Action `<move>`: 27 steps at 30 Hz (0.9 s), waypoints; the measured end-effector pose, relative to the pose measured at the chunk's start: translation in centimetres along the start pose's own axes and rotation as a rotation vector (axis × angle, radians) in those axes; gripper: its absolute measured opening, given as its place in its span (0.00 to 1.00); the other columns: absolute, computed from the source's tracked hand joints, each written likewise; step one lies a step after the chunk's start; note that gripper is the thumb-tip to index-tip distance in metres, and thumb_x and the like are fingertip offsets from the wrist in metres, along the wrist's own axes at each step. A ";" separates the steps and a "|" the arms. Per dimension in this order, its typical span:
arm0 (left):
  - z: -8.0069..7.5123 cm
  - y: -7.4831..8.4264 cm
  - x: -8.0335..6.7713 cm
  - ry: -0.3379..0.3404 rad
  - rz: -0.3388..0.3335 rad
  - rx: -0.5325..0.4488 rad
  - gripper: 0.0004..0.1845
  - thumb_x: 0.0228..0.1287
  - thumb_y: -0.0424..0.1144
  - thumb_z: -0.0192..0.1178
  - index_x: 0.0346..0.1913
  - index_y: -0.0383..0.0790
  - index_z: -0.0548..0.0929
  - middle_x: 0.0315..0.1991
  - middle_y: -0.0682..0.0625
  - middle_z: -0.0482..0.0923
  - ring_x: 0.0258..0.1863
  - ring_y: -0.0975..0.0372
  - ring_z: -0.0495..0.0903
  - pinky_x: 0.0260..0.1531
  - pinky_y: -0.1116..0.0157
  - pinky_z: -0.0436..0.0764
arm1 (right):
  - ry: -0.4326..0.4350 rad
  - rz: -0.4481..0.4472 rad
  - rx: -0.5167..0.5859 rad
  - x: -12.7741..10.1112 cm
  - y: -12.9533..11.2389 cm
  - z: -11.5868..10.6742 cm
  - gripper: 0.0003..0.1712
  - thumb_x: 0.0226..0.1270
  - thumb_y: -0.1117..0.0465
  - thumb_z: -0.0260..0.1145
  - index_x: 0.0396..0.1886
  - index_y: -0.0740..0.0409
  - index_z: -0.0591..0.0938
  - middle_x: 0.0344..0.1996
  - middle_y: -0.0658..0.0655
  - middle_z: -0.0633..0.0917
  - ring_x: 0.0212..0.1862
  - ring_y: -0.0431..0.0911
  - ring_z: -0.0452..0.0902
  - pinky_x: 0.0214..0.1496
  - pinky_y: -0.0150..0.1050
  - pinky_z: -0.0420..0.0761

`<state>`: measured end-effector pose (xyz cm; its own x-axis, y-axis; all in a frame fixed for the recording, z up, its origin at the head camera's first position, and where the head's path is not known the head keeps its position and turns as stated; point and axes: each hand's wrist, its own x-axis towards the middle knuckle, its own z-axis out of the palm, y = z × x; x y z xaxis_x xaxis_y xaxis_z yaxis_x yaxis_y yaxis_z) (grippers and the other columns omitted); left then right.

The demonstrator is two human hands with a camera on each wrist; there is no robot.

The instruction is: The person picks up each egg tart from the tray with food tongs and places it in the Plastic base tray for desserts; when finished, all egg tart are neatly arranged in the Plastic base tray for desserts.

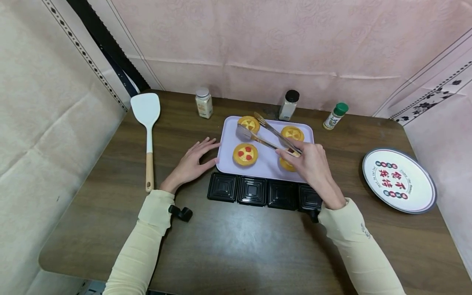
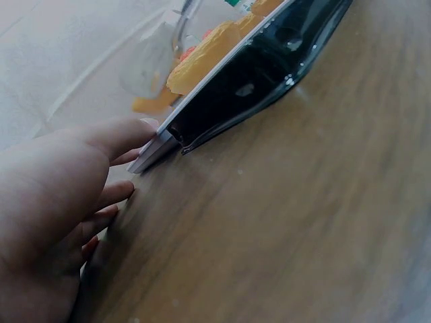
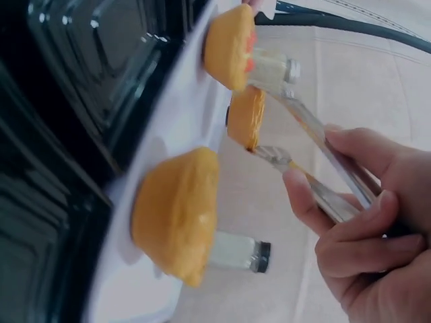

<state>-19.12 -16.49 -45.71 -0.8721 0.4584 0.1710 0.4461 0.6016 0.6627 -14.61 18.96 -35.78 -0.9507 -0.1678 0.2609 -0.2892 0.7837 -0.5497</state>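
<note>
Table: a dark wood-grain table (image 1: 236,246) carries everything; both cream sleeves come in from 6 o'clock.
Black tray: a black tray (image 1: 263,190) with four square wells lies just past the forearms, its far edge against the near edge of the lilac tray.
Left hand: the left hand (image 1: 191,162) lies flat on the wood at 9 o'clock of the lilac tray, fingers straight and slightly spread, holding nothing; in the left wrist view the fingertips (image 2: 138,134) meet the tray's corner.
Right hand: the right hand (image 1: 311,162) has thumb and fingers curled round the handle end of the metal tongs (image 1: 269,137), which point toward 10 o'clock.
Tongs: their two blades stand apart, tips over the far-left tart.
Lilac tray: the lilac tray (image 1: 263,166) holds four tarts.
Tarts: one with red dots (image 1: 245,154) at near left, one at far left (image 1: 248,123) between the tong tips, one at far right (image 1: 293,133), one at near right (image 1: 285,164) partly hidden under the right hand.
Spatula: a white spatula with a wooden handle (image 1: 147,131) lies well apart at 9 o'clock.
Plate: a printed round plate (image 1: 398,180) sits at 3 o'clock.
Shakers: along the far edge stand a silver-capped jar (image 1: 204,102), a black-capped jar (image 1: 289,104) and a green-capped bottle (image 1: 334,116).
</note>
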 end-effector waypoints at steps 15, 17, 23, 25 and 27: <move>0.1 -0.3 0.1 0.020 0.064 0.021 0.29 0.71 0.49 0.59 0.71 0.47 0.70 0.72 0.45 0.62 0.75 0.54 0.51 0.73 0.53 0.45 | -0.259 -0.302 0.262 -5.8 -0.1 -2.6 0.24 0.61 0.57 0.74 0.57 0.53 0.84 0.32 0.40 0.85 0.15 0.34 0.66 0.13 0.27 0.65; 0.1 -0.3 0.1 0.018 0.053 0.018 0.29 0.70 0.49 0.60 0.71 0.47 0.70 0.72 0.45 0.62 0.75 0.54 0.50 0.73 0.54 0.44 | -0.288 -0.305 0.275 -6.6 -0.1 -2.1 0.24 0.60 0.57 0.74 0.57 0.53 0.84 0.33 0.40 0.85 0.16 0.34 0.68 0.13 0.27 0.67; 0.1 -0.4 0.1 0.017 0.035 0.019 0.29 0.70 0.49 0.60 0.71 0.48 0.70 0.73 0.46 0.61 0.75 0.55 0.50 0.73 0.55 0.43 | -0.322 -0.286 0.262 -7.8 -0.2 -1.1 0.24 0.61 0.53 0.73 0.58 0.49 0.83 0.33 0.38 0.84 0.25 0.36 0.73 0.17 0.28 0.70; 0.1 -0.3 0.1 0.016 0.036 0.019 0.29 0.70 0.49 0.60 0.71 0.49 0.70 0.73 0.47 0.61 0.75 0.55 0.50 0.73 0.55 0.43 | -0.318 -0.288 0.255 -7.9 -0.1 -0.8 0.24 0.62 0.52 0.73 0.58 0.49 0.83 0.32 0.37 0.83 0.29 0.37 0.74 0.19 0.28 0.71; 0.1 -0.3 0.1 0.015 0.038 0.019 0.29 0.70 0.49 0.60 0.71 0.49 0.70 0.73 0.47 0.61 0.75 0.55 0.50 0.73 0.54 0.43 | -0.310 -0.293 0.255 -8.0 -0.1 -0.7 0.24 0.61 0.53 0.73 0.58 0.49 0.84 0.32 0.37 0.83 0.31 0.39 0.75 0.20 0.28 0.72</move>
<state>-19.28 -16.58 -45.98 -0.8573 0.4715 0.2068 0.4827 0.5963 0.6414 -6.93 20.66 -37.30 -0.8030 -0.5591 0.2064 -0.5304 0.5126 -0.6752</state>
